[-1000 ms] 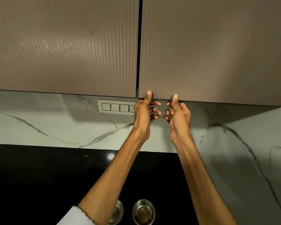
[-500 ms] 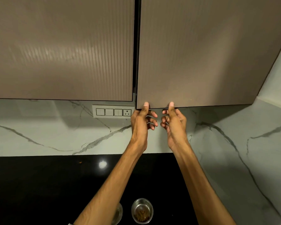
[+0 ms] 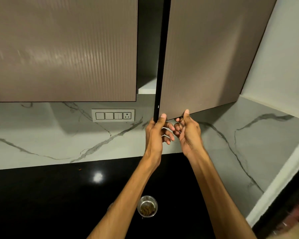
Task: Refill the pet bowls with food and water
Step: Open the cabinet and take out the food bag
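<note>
Both hands grip the bottom edge of the right-hand cabinet door (image 3: 204,62), which stands partly swung out. My left hand (image 3: 156,133) holds its lower left corner, thumb on the front face. My right hand (image 3: 188,133) holds the edge just to the right. Through the gap I see a dark cabinet interior and a white shelf (image 3: 147,87); nothing on it is visible. Down on the black counter (image 3: 50,195) stands a steel bowl (image 3: 147,206) with brown kibble in it. A second steel bowl (image 3: 110,206) to its left is almost hidden behind my left forearm.
The left cabinet door (image 3: 64,49) is closed. A switch plate with a socket (image 3: 112,115) sits on the marble backsplash (image 3: 41,135). A white wall (image 3: 283,57) closes the corner on the right.
The right cabinet door has swung out from closed to partly open, both hands moving with its bottom edge. The view has dropped, showing more counter.
</note>
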A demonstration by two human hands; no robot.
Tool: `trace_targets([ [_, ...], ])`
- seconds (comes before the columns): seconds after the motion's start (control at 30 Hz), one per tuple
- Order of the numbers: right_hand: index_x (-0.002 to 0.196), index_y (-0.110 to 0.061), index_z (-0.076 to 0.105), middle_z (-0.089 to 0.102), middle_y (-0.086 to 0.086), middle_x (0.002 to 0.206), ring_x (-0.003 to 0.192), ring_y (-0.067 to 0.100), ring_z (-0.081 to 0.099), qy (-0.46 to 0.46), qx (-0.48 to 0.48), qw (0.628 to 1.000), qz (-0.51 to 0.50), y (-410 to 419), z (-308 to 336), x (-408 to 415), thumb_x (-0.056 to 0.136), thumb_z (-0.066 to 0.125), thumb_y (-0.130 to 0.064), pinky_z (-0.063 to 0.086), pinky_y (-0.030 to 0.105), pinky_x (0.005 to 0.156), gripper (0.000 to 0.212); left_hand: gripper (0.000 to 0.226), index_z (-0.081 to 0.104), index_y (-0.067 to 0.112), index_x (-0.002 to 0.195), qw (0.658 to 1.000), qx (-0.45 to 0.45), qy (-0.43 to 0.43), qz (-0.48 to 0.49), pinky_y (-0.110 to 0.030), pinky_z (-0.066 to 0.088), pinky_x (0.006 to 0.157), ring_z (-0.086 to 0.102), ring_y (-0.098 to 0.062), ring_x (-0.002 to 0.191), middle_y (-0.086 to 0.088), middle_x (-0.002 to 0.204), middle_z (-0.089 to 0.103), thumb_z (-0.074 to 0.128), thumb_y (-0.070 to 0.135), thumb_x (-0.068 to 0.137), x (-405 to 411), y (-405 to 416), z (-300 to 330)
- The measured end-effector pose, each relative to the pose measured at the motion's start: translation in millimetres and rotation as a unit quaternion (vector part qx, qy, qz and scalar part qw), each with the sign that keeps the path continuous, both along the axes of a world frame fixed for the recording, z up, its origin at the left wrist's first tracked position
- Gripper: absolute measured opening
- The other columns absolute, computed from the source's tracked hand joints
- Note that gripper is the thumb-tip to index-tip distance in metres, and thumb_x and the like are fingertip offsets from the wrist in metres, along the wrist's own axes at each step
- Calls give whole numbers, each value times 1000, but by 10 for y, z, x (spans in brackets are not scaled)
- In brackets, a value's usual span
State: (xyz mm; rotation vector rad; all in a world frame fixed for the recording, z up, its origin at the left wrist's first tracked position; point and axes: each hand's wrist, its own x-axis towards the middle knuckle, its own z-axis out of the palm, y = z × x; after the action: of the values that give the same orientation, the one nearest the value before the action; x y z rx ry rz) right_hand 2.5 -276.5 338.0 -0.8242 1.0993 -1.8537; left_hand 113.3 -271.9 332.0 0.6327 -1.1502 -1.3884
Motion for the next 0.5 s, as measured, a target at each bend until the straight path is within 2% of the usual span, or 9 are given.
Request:
trace_targets([
  [0.07, 86, -10, 61, 52, -2, 60, 52, 12, 44, 8, 4, 1000, -2, 127, -31, -25, 106, 49, -48, 42, 26, 53, 45, 29, 56, 7, 101, 1000, -5, -3, -14, -24, 40, 46, 57, -19, 53, -8, 76, 66, 49, 35, 108, 8, 167, 23],
  [0.17, 88, -9, 58, 53, 5, 69, 51, 17, 46, 29, 3, 999, 21, 295, -95, -48, 104, 49, -55, 42, 31, 51, 49, 28, 57, 7, 100, 999, -10, -2, -30, -23, 41, 46, 57, -19, 54, -8, 79, 68, 51, 34, 107, -4, 367, 29],
  [0.3, 84, -9, 59, 53, 2, 65, 45, 14, 46, 27, -2, 999, 34, 554, -91, -41, 106, 48, -51, 42, 29, 46, 48, 34, 61, 3, 102, 999, -13, -7, -43, -24, 42, 48, 58, -18, 53, -8, 84, 72, 52, 35, 106, -30, 581, 33],
  [0.4, 84, -12, 57, 48, -3, 59, 43, 11, 40, 17, -16, 999, 40, 750, -72, -43, 107, 47, -47, 39, 28, 45, 44, 48, 61, -5, 115, 998, -15, -8, -53, -24, 41, 48, 59, -16, 53, -7, 81, 73, 47, 40, 107, -71, 743, 41],
  [0.5, 83, -17, 56, 47, -6, 61, 46, 11, 40, 41, -18, 999, 24, 944, -89, -103, 106, 51, -47, 42, 30, 52, 39, 52, 61, 0, 128, 998, -17, -9, -61, -23, 43, 49, 62, -15, 51, -12, 82, 74, 39, 44, 109, -138, 877, 32],
])
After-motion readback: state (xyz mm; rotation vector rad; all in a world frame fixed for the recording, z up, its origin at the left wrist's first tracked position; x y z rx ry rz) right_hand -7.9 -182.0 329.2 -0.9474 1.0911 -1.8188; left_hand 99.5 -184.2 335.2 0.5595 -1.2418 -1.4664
